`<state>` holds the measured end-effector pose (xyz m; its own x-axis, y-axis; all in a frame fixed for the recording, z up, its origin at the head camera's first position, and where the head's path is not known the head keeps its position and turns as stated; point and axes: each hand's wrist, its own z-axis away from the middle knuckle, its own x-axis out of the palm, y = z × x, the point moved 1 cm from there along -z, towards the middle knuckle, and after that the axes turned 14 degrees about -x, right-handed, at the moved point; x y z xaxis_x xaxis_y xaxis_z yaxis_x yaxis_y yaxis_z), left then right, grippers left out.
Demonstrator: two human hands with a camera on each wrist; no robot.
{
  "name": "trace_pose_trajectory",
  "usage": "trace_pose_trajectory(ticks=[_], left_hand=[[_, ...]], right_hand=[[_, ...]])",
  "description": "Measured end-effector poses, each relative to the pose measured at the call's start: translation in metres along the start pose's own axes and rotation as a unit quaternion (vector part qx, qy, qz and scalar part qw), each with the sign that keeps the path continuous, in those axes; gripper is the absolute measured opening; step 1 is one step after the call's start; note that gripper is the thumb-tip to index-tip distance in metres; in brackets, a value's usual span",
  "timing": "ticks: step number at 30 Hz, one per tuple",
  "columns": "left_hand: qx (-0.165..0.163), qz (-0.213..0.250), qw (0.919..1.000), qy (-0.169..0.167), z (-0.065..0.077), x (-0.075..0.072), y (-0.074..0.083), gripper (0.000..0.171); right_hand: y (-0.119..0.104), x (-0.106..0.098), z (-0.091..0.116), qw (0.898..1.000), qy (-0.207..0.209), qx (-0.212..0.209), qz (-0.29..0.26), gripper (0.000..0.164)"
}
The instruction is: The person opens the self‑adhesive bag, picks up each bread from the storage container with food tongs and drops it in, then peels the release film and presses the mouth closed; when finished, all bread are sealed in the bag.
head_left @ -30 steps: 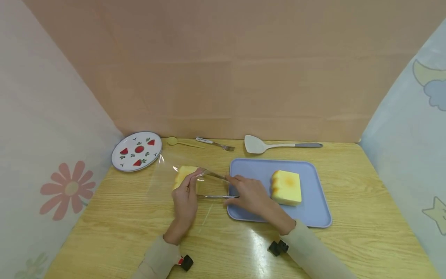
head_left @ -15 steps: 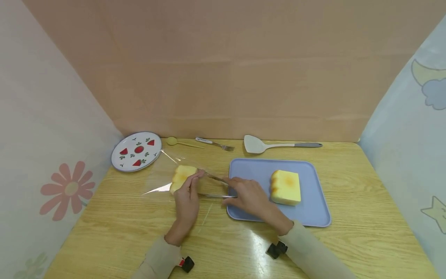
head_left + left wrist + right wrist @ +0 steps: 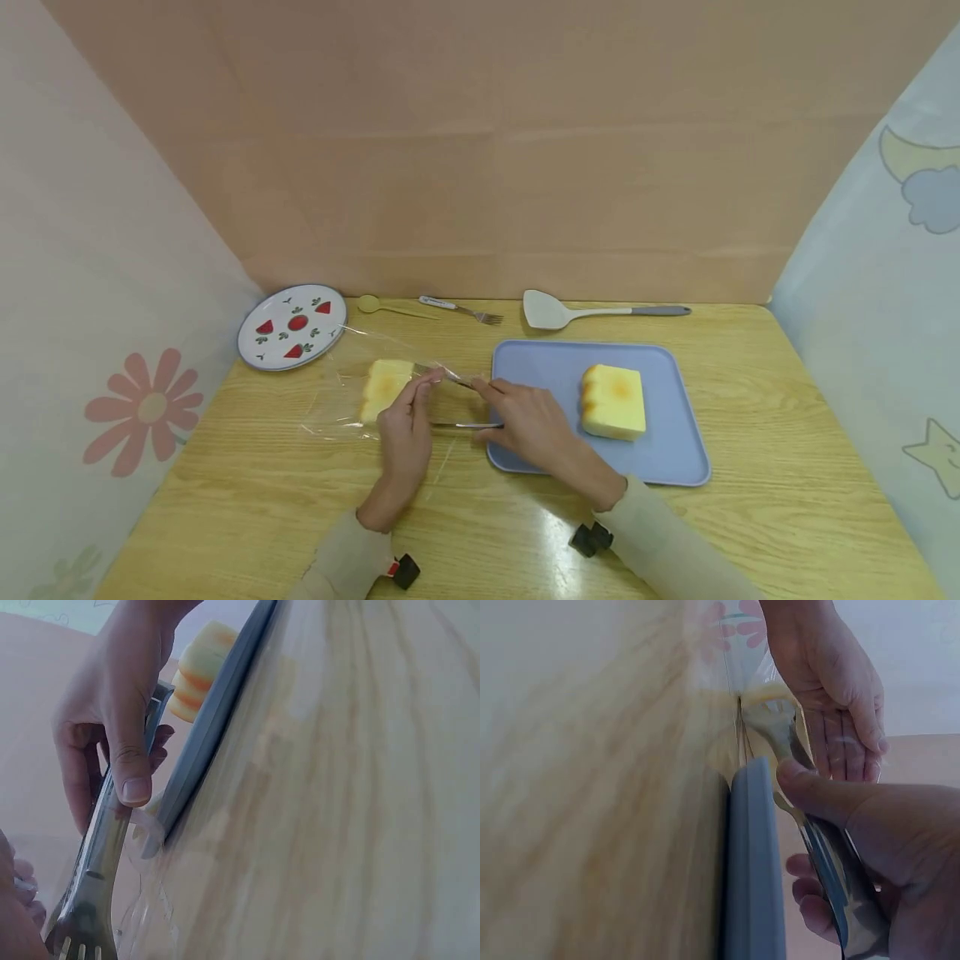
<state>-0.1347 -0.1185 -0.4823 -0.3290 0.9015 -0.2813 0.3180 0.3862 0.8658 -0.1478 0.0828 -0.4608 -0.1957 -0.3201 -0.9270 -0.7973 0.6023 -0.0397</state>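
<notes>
My right hand holds metal tongs, its thumb on one arm and fingers curled at the other. The tongs' tips reach left into a clear plastic bag. A yellow toast slice with browned patches lies in that bag, and the fork-like tong end shows beside it in the right wrist view. With its thumb and fingers, my left hand pinches the bag near its mouth, partly covering the slice's right side. Another toast slice sits on a blue tray just right of my right hand.
A watermelon-patterned plate stands at the back left. Along the wall lie a yellow spoon, a fork and a white spatula with a grey handle end. The tray's raised rim runs close under my right hand.
The bagged toast and the tongs have shifted a little left, with more of the slice now showing left of my left hand. The bag's film has spread and changed its folds.
</notes>
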Motion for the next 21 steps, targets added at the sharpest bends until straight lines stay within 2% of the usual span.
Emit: trace_pose_trajectory(ticks=[4,10,17,21], left_hand=[[0.017,-0.034,0.9993,-0.006,0.000,-0.002,0.002,0.023],[0.046,-0.070,0.9963,0.017,-0.007,-0.007,-0.001,0.020],[0.041,-0.084,0.9956,-0.009,-0.010,-0.008,-0.004,0.018],[0.048,-0.093,0.9944,-0.010,-0.011,-0.009,-0.003,0.014]], right_hand=[[0.002,-0.002,0.001,1.000,-0.025,0.012,-0.015,0.082],[0.003,-0.003,0.001,0.999,-0.035,0.022,-0.017,0.087],[0.007,-0.009,0.005,0.998,-0.056,0.031,-0.028,0.087],[0.009,-0.014,0.007,0.996,-0.077,0.029,-0.038,0.088]])
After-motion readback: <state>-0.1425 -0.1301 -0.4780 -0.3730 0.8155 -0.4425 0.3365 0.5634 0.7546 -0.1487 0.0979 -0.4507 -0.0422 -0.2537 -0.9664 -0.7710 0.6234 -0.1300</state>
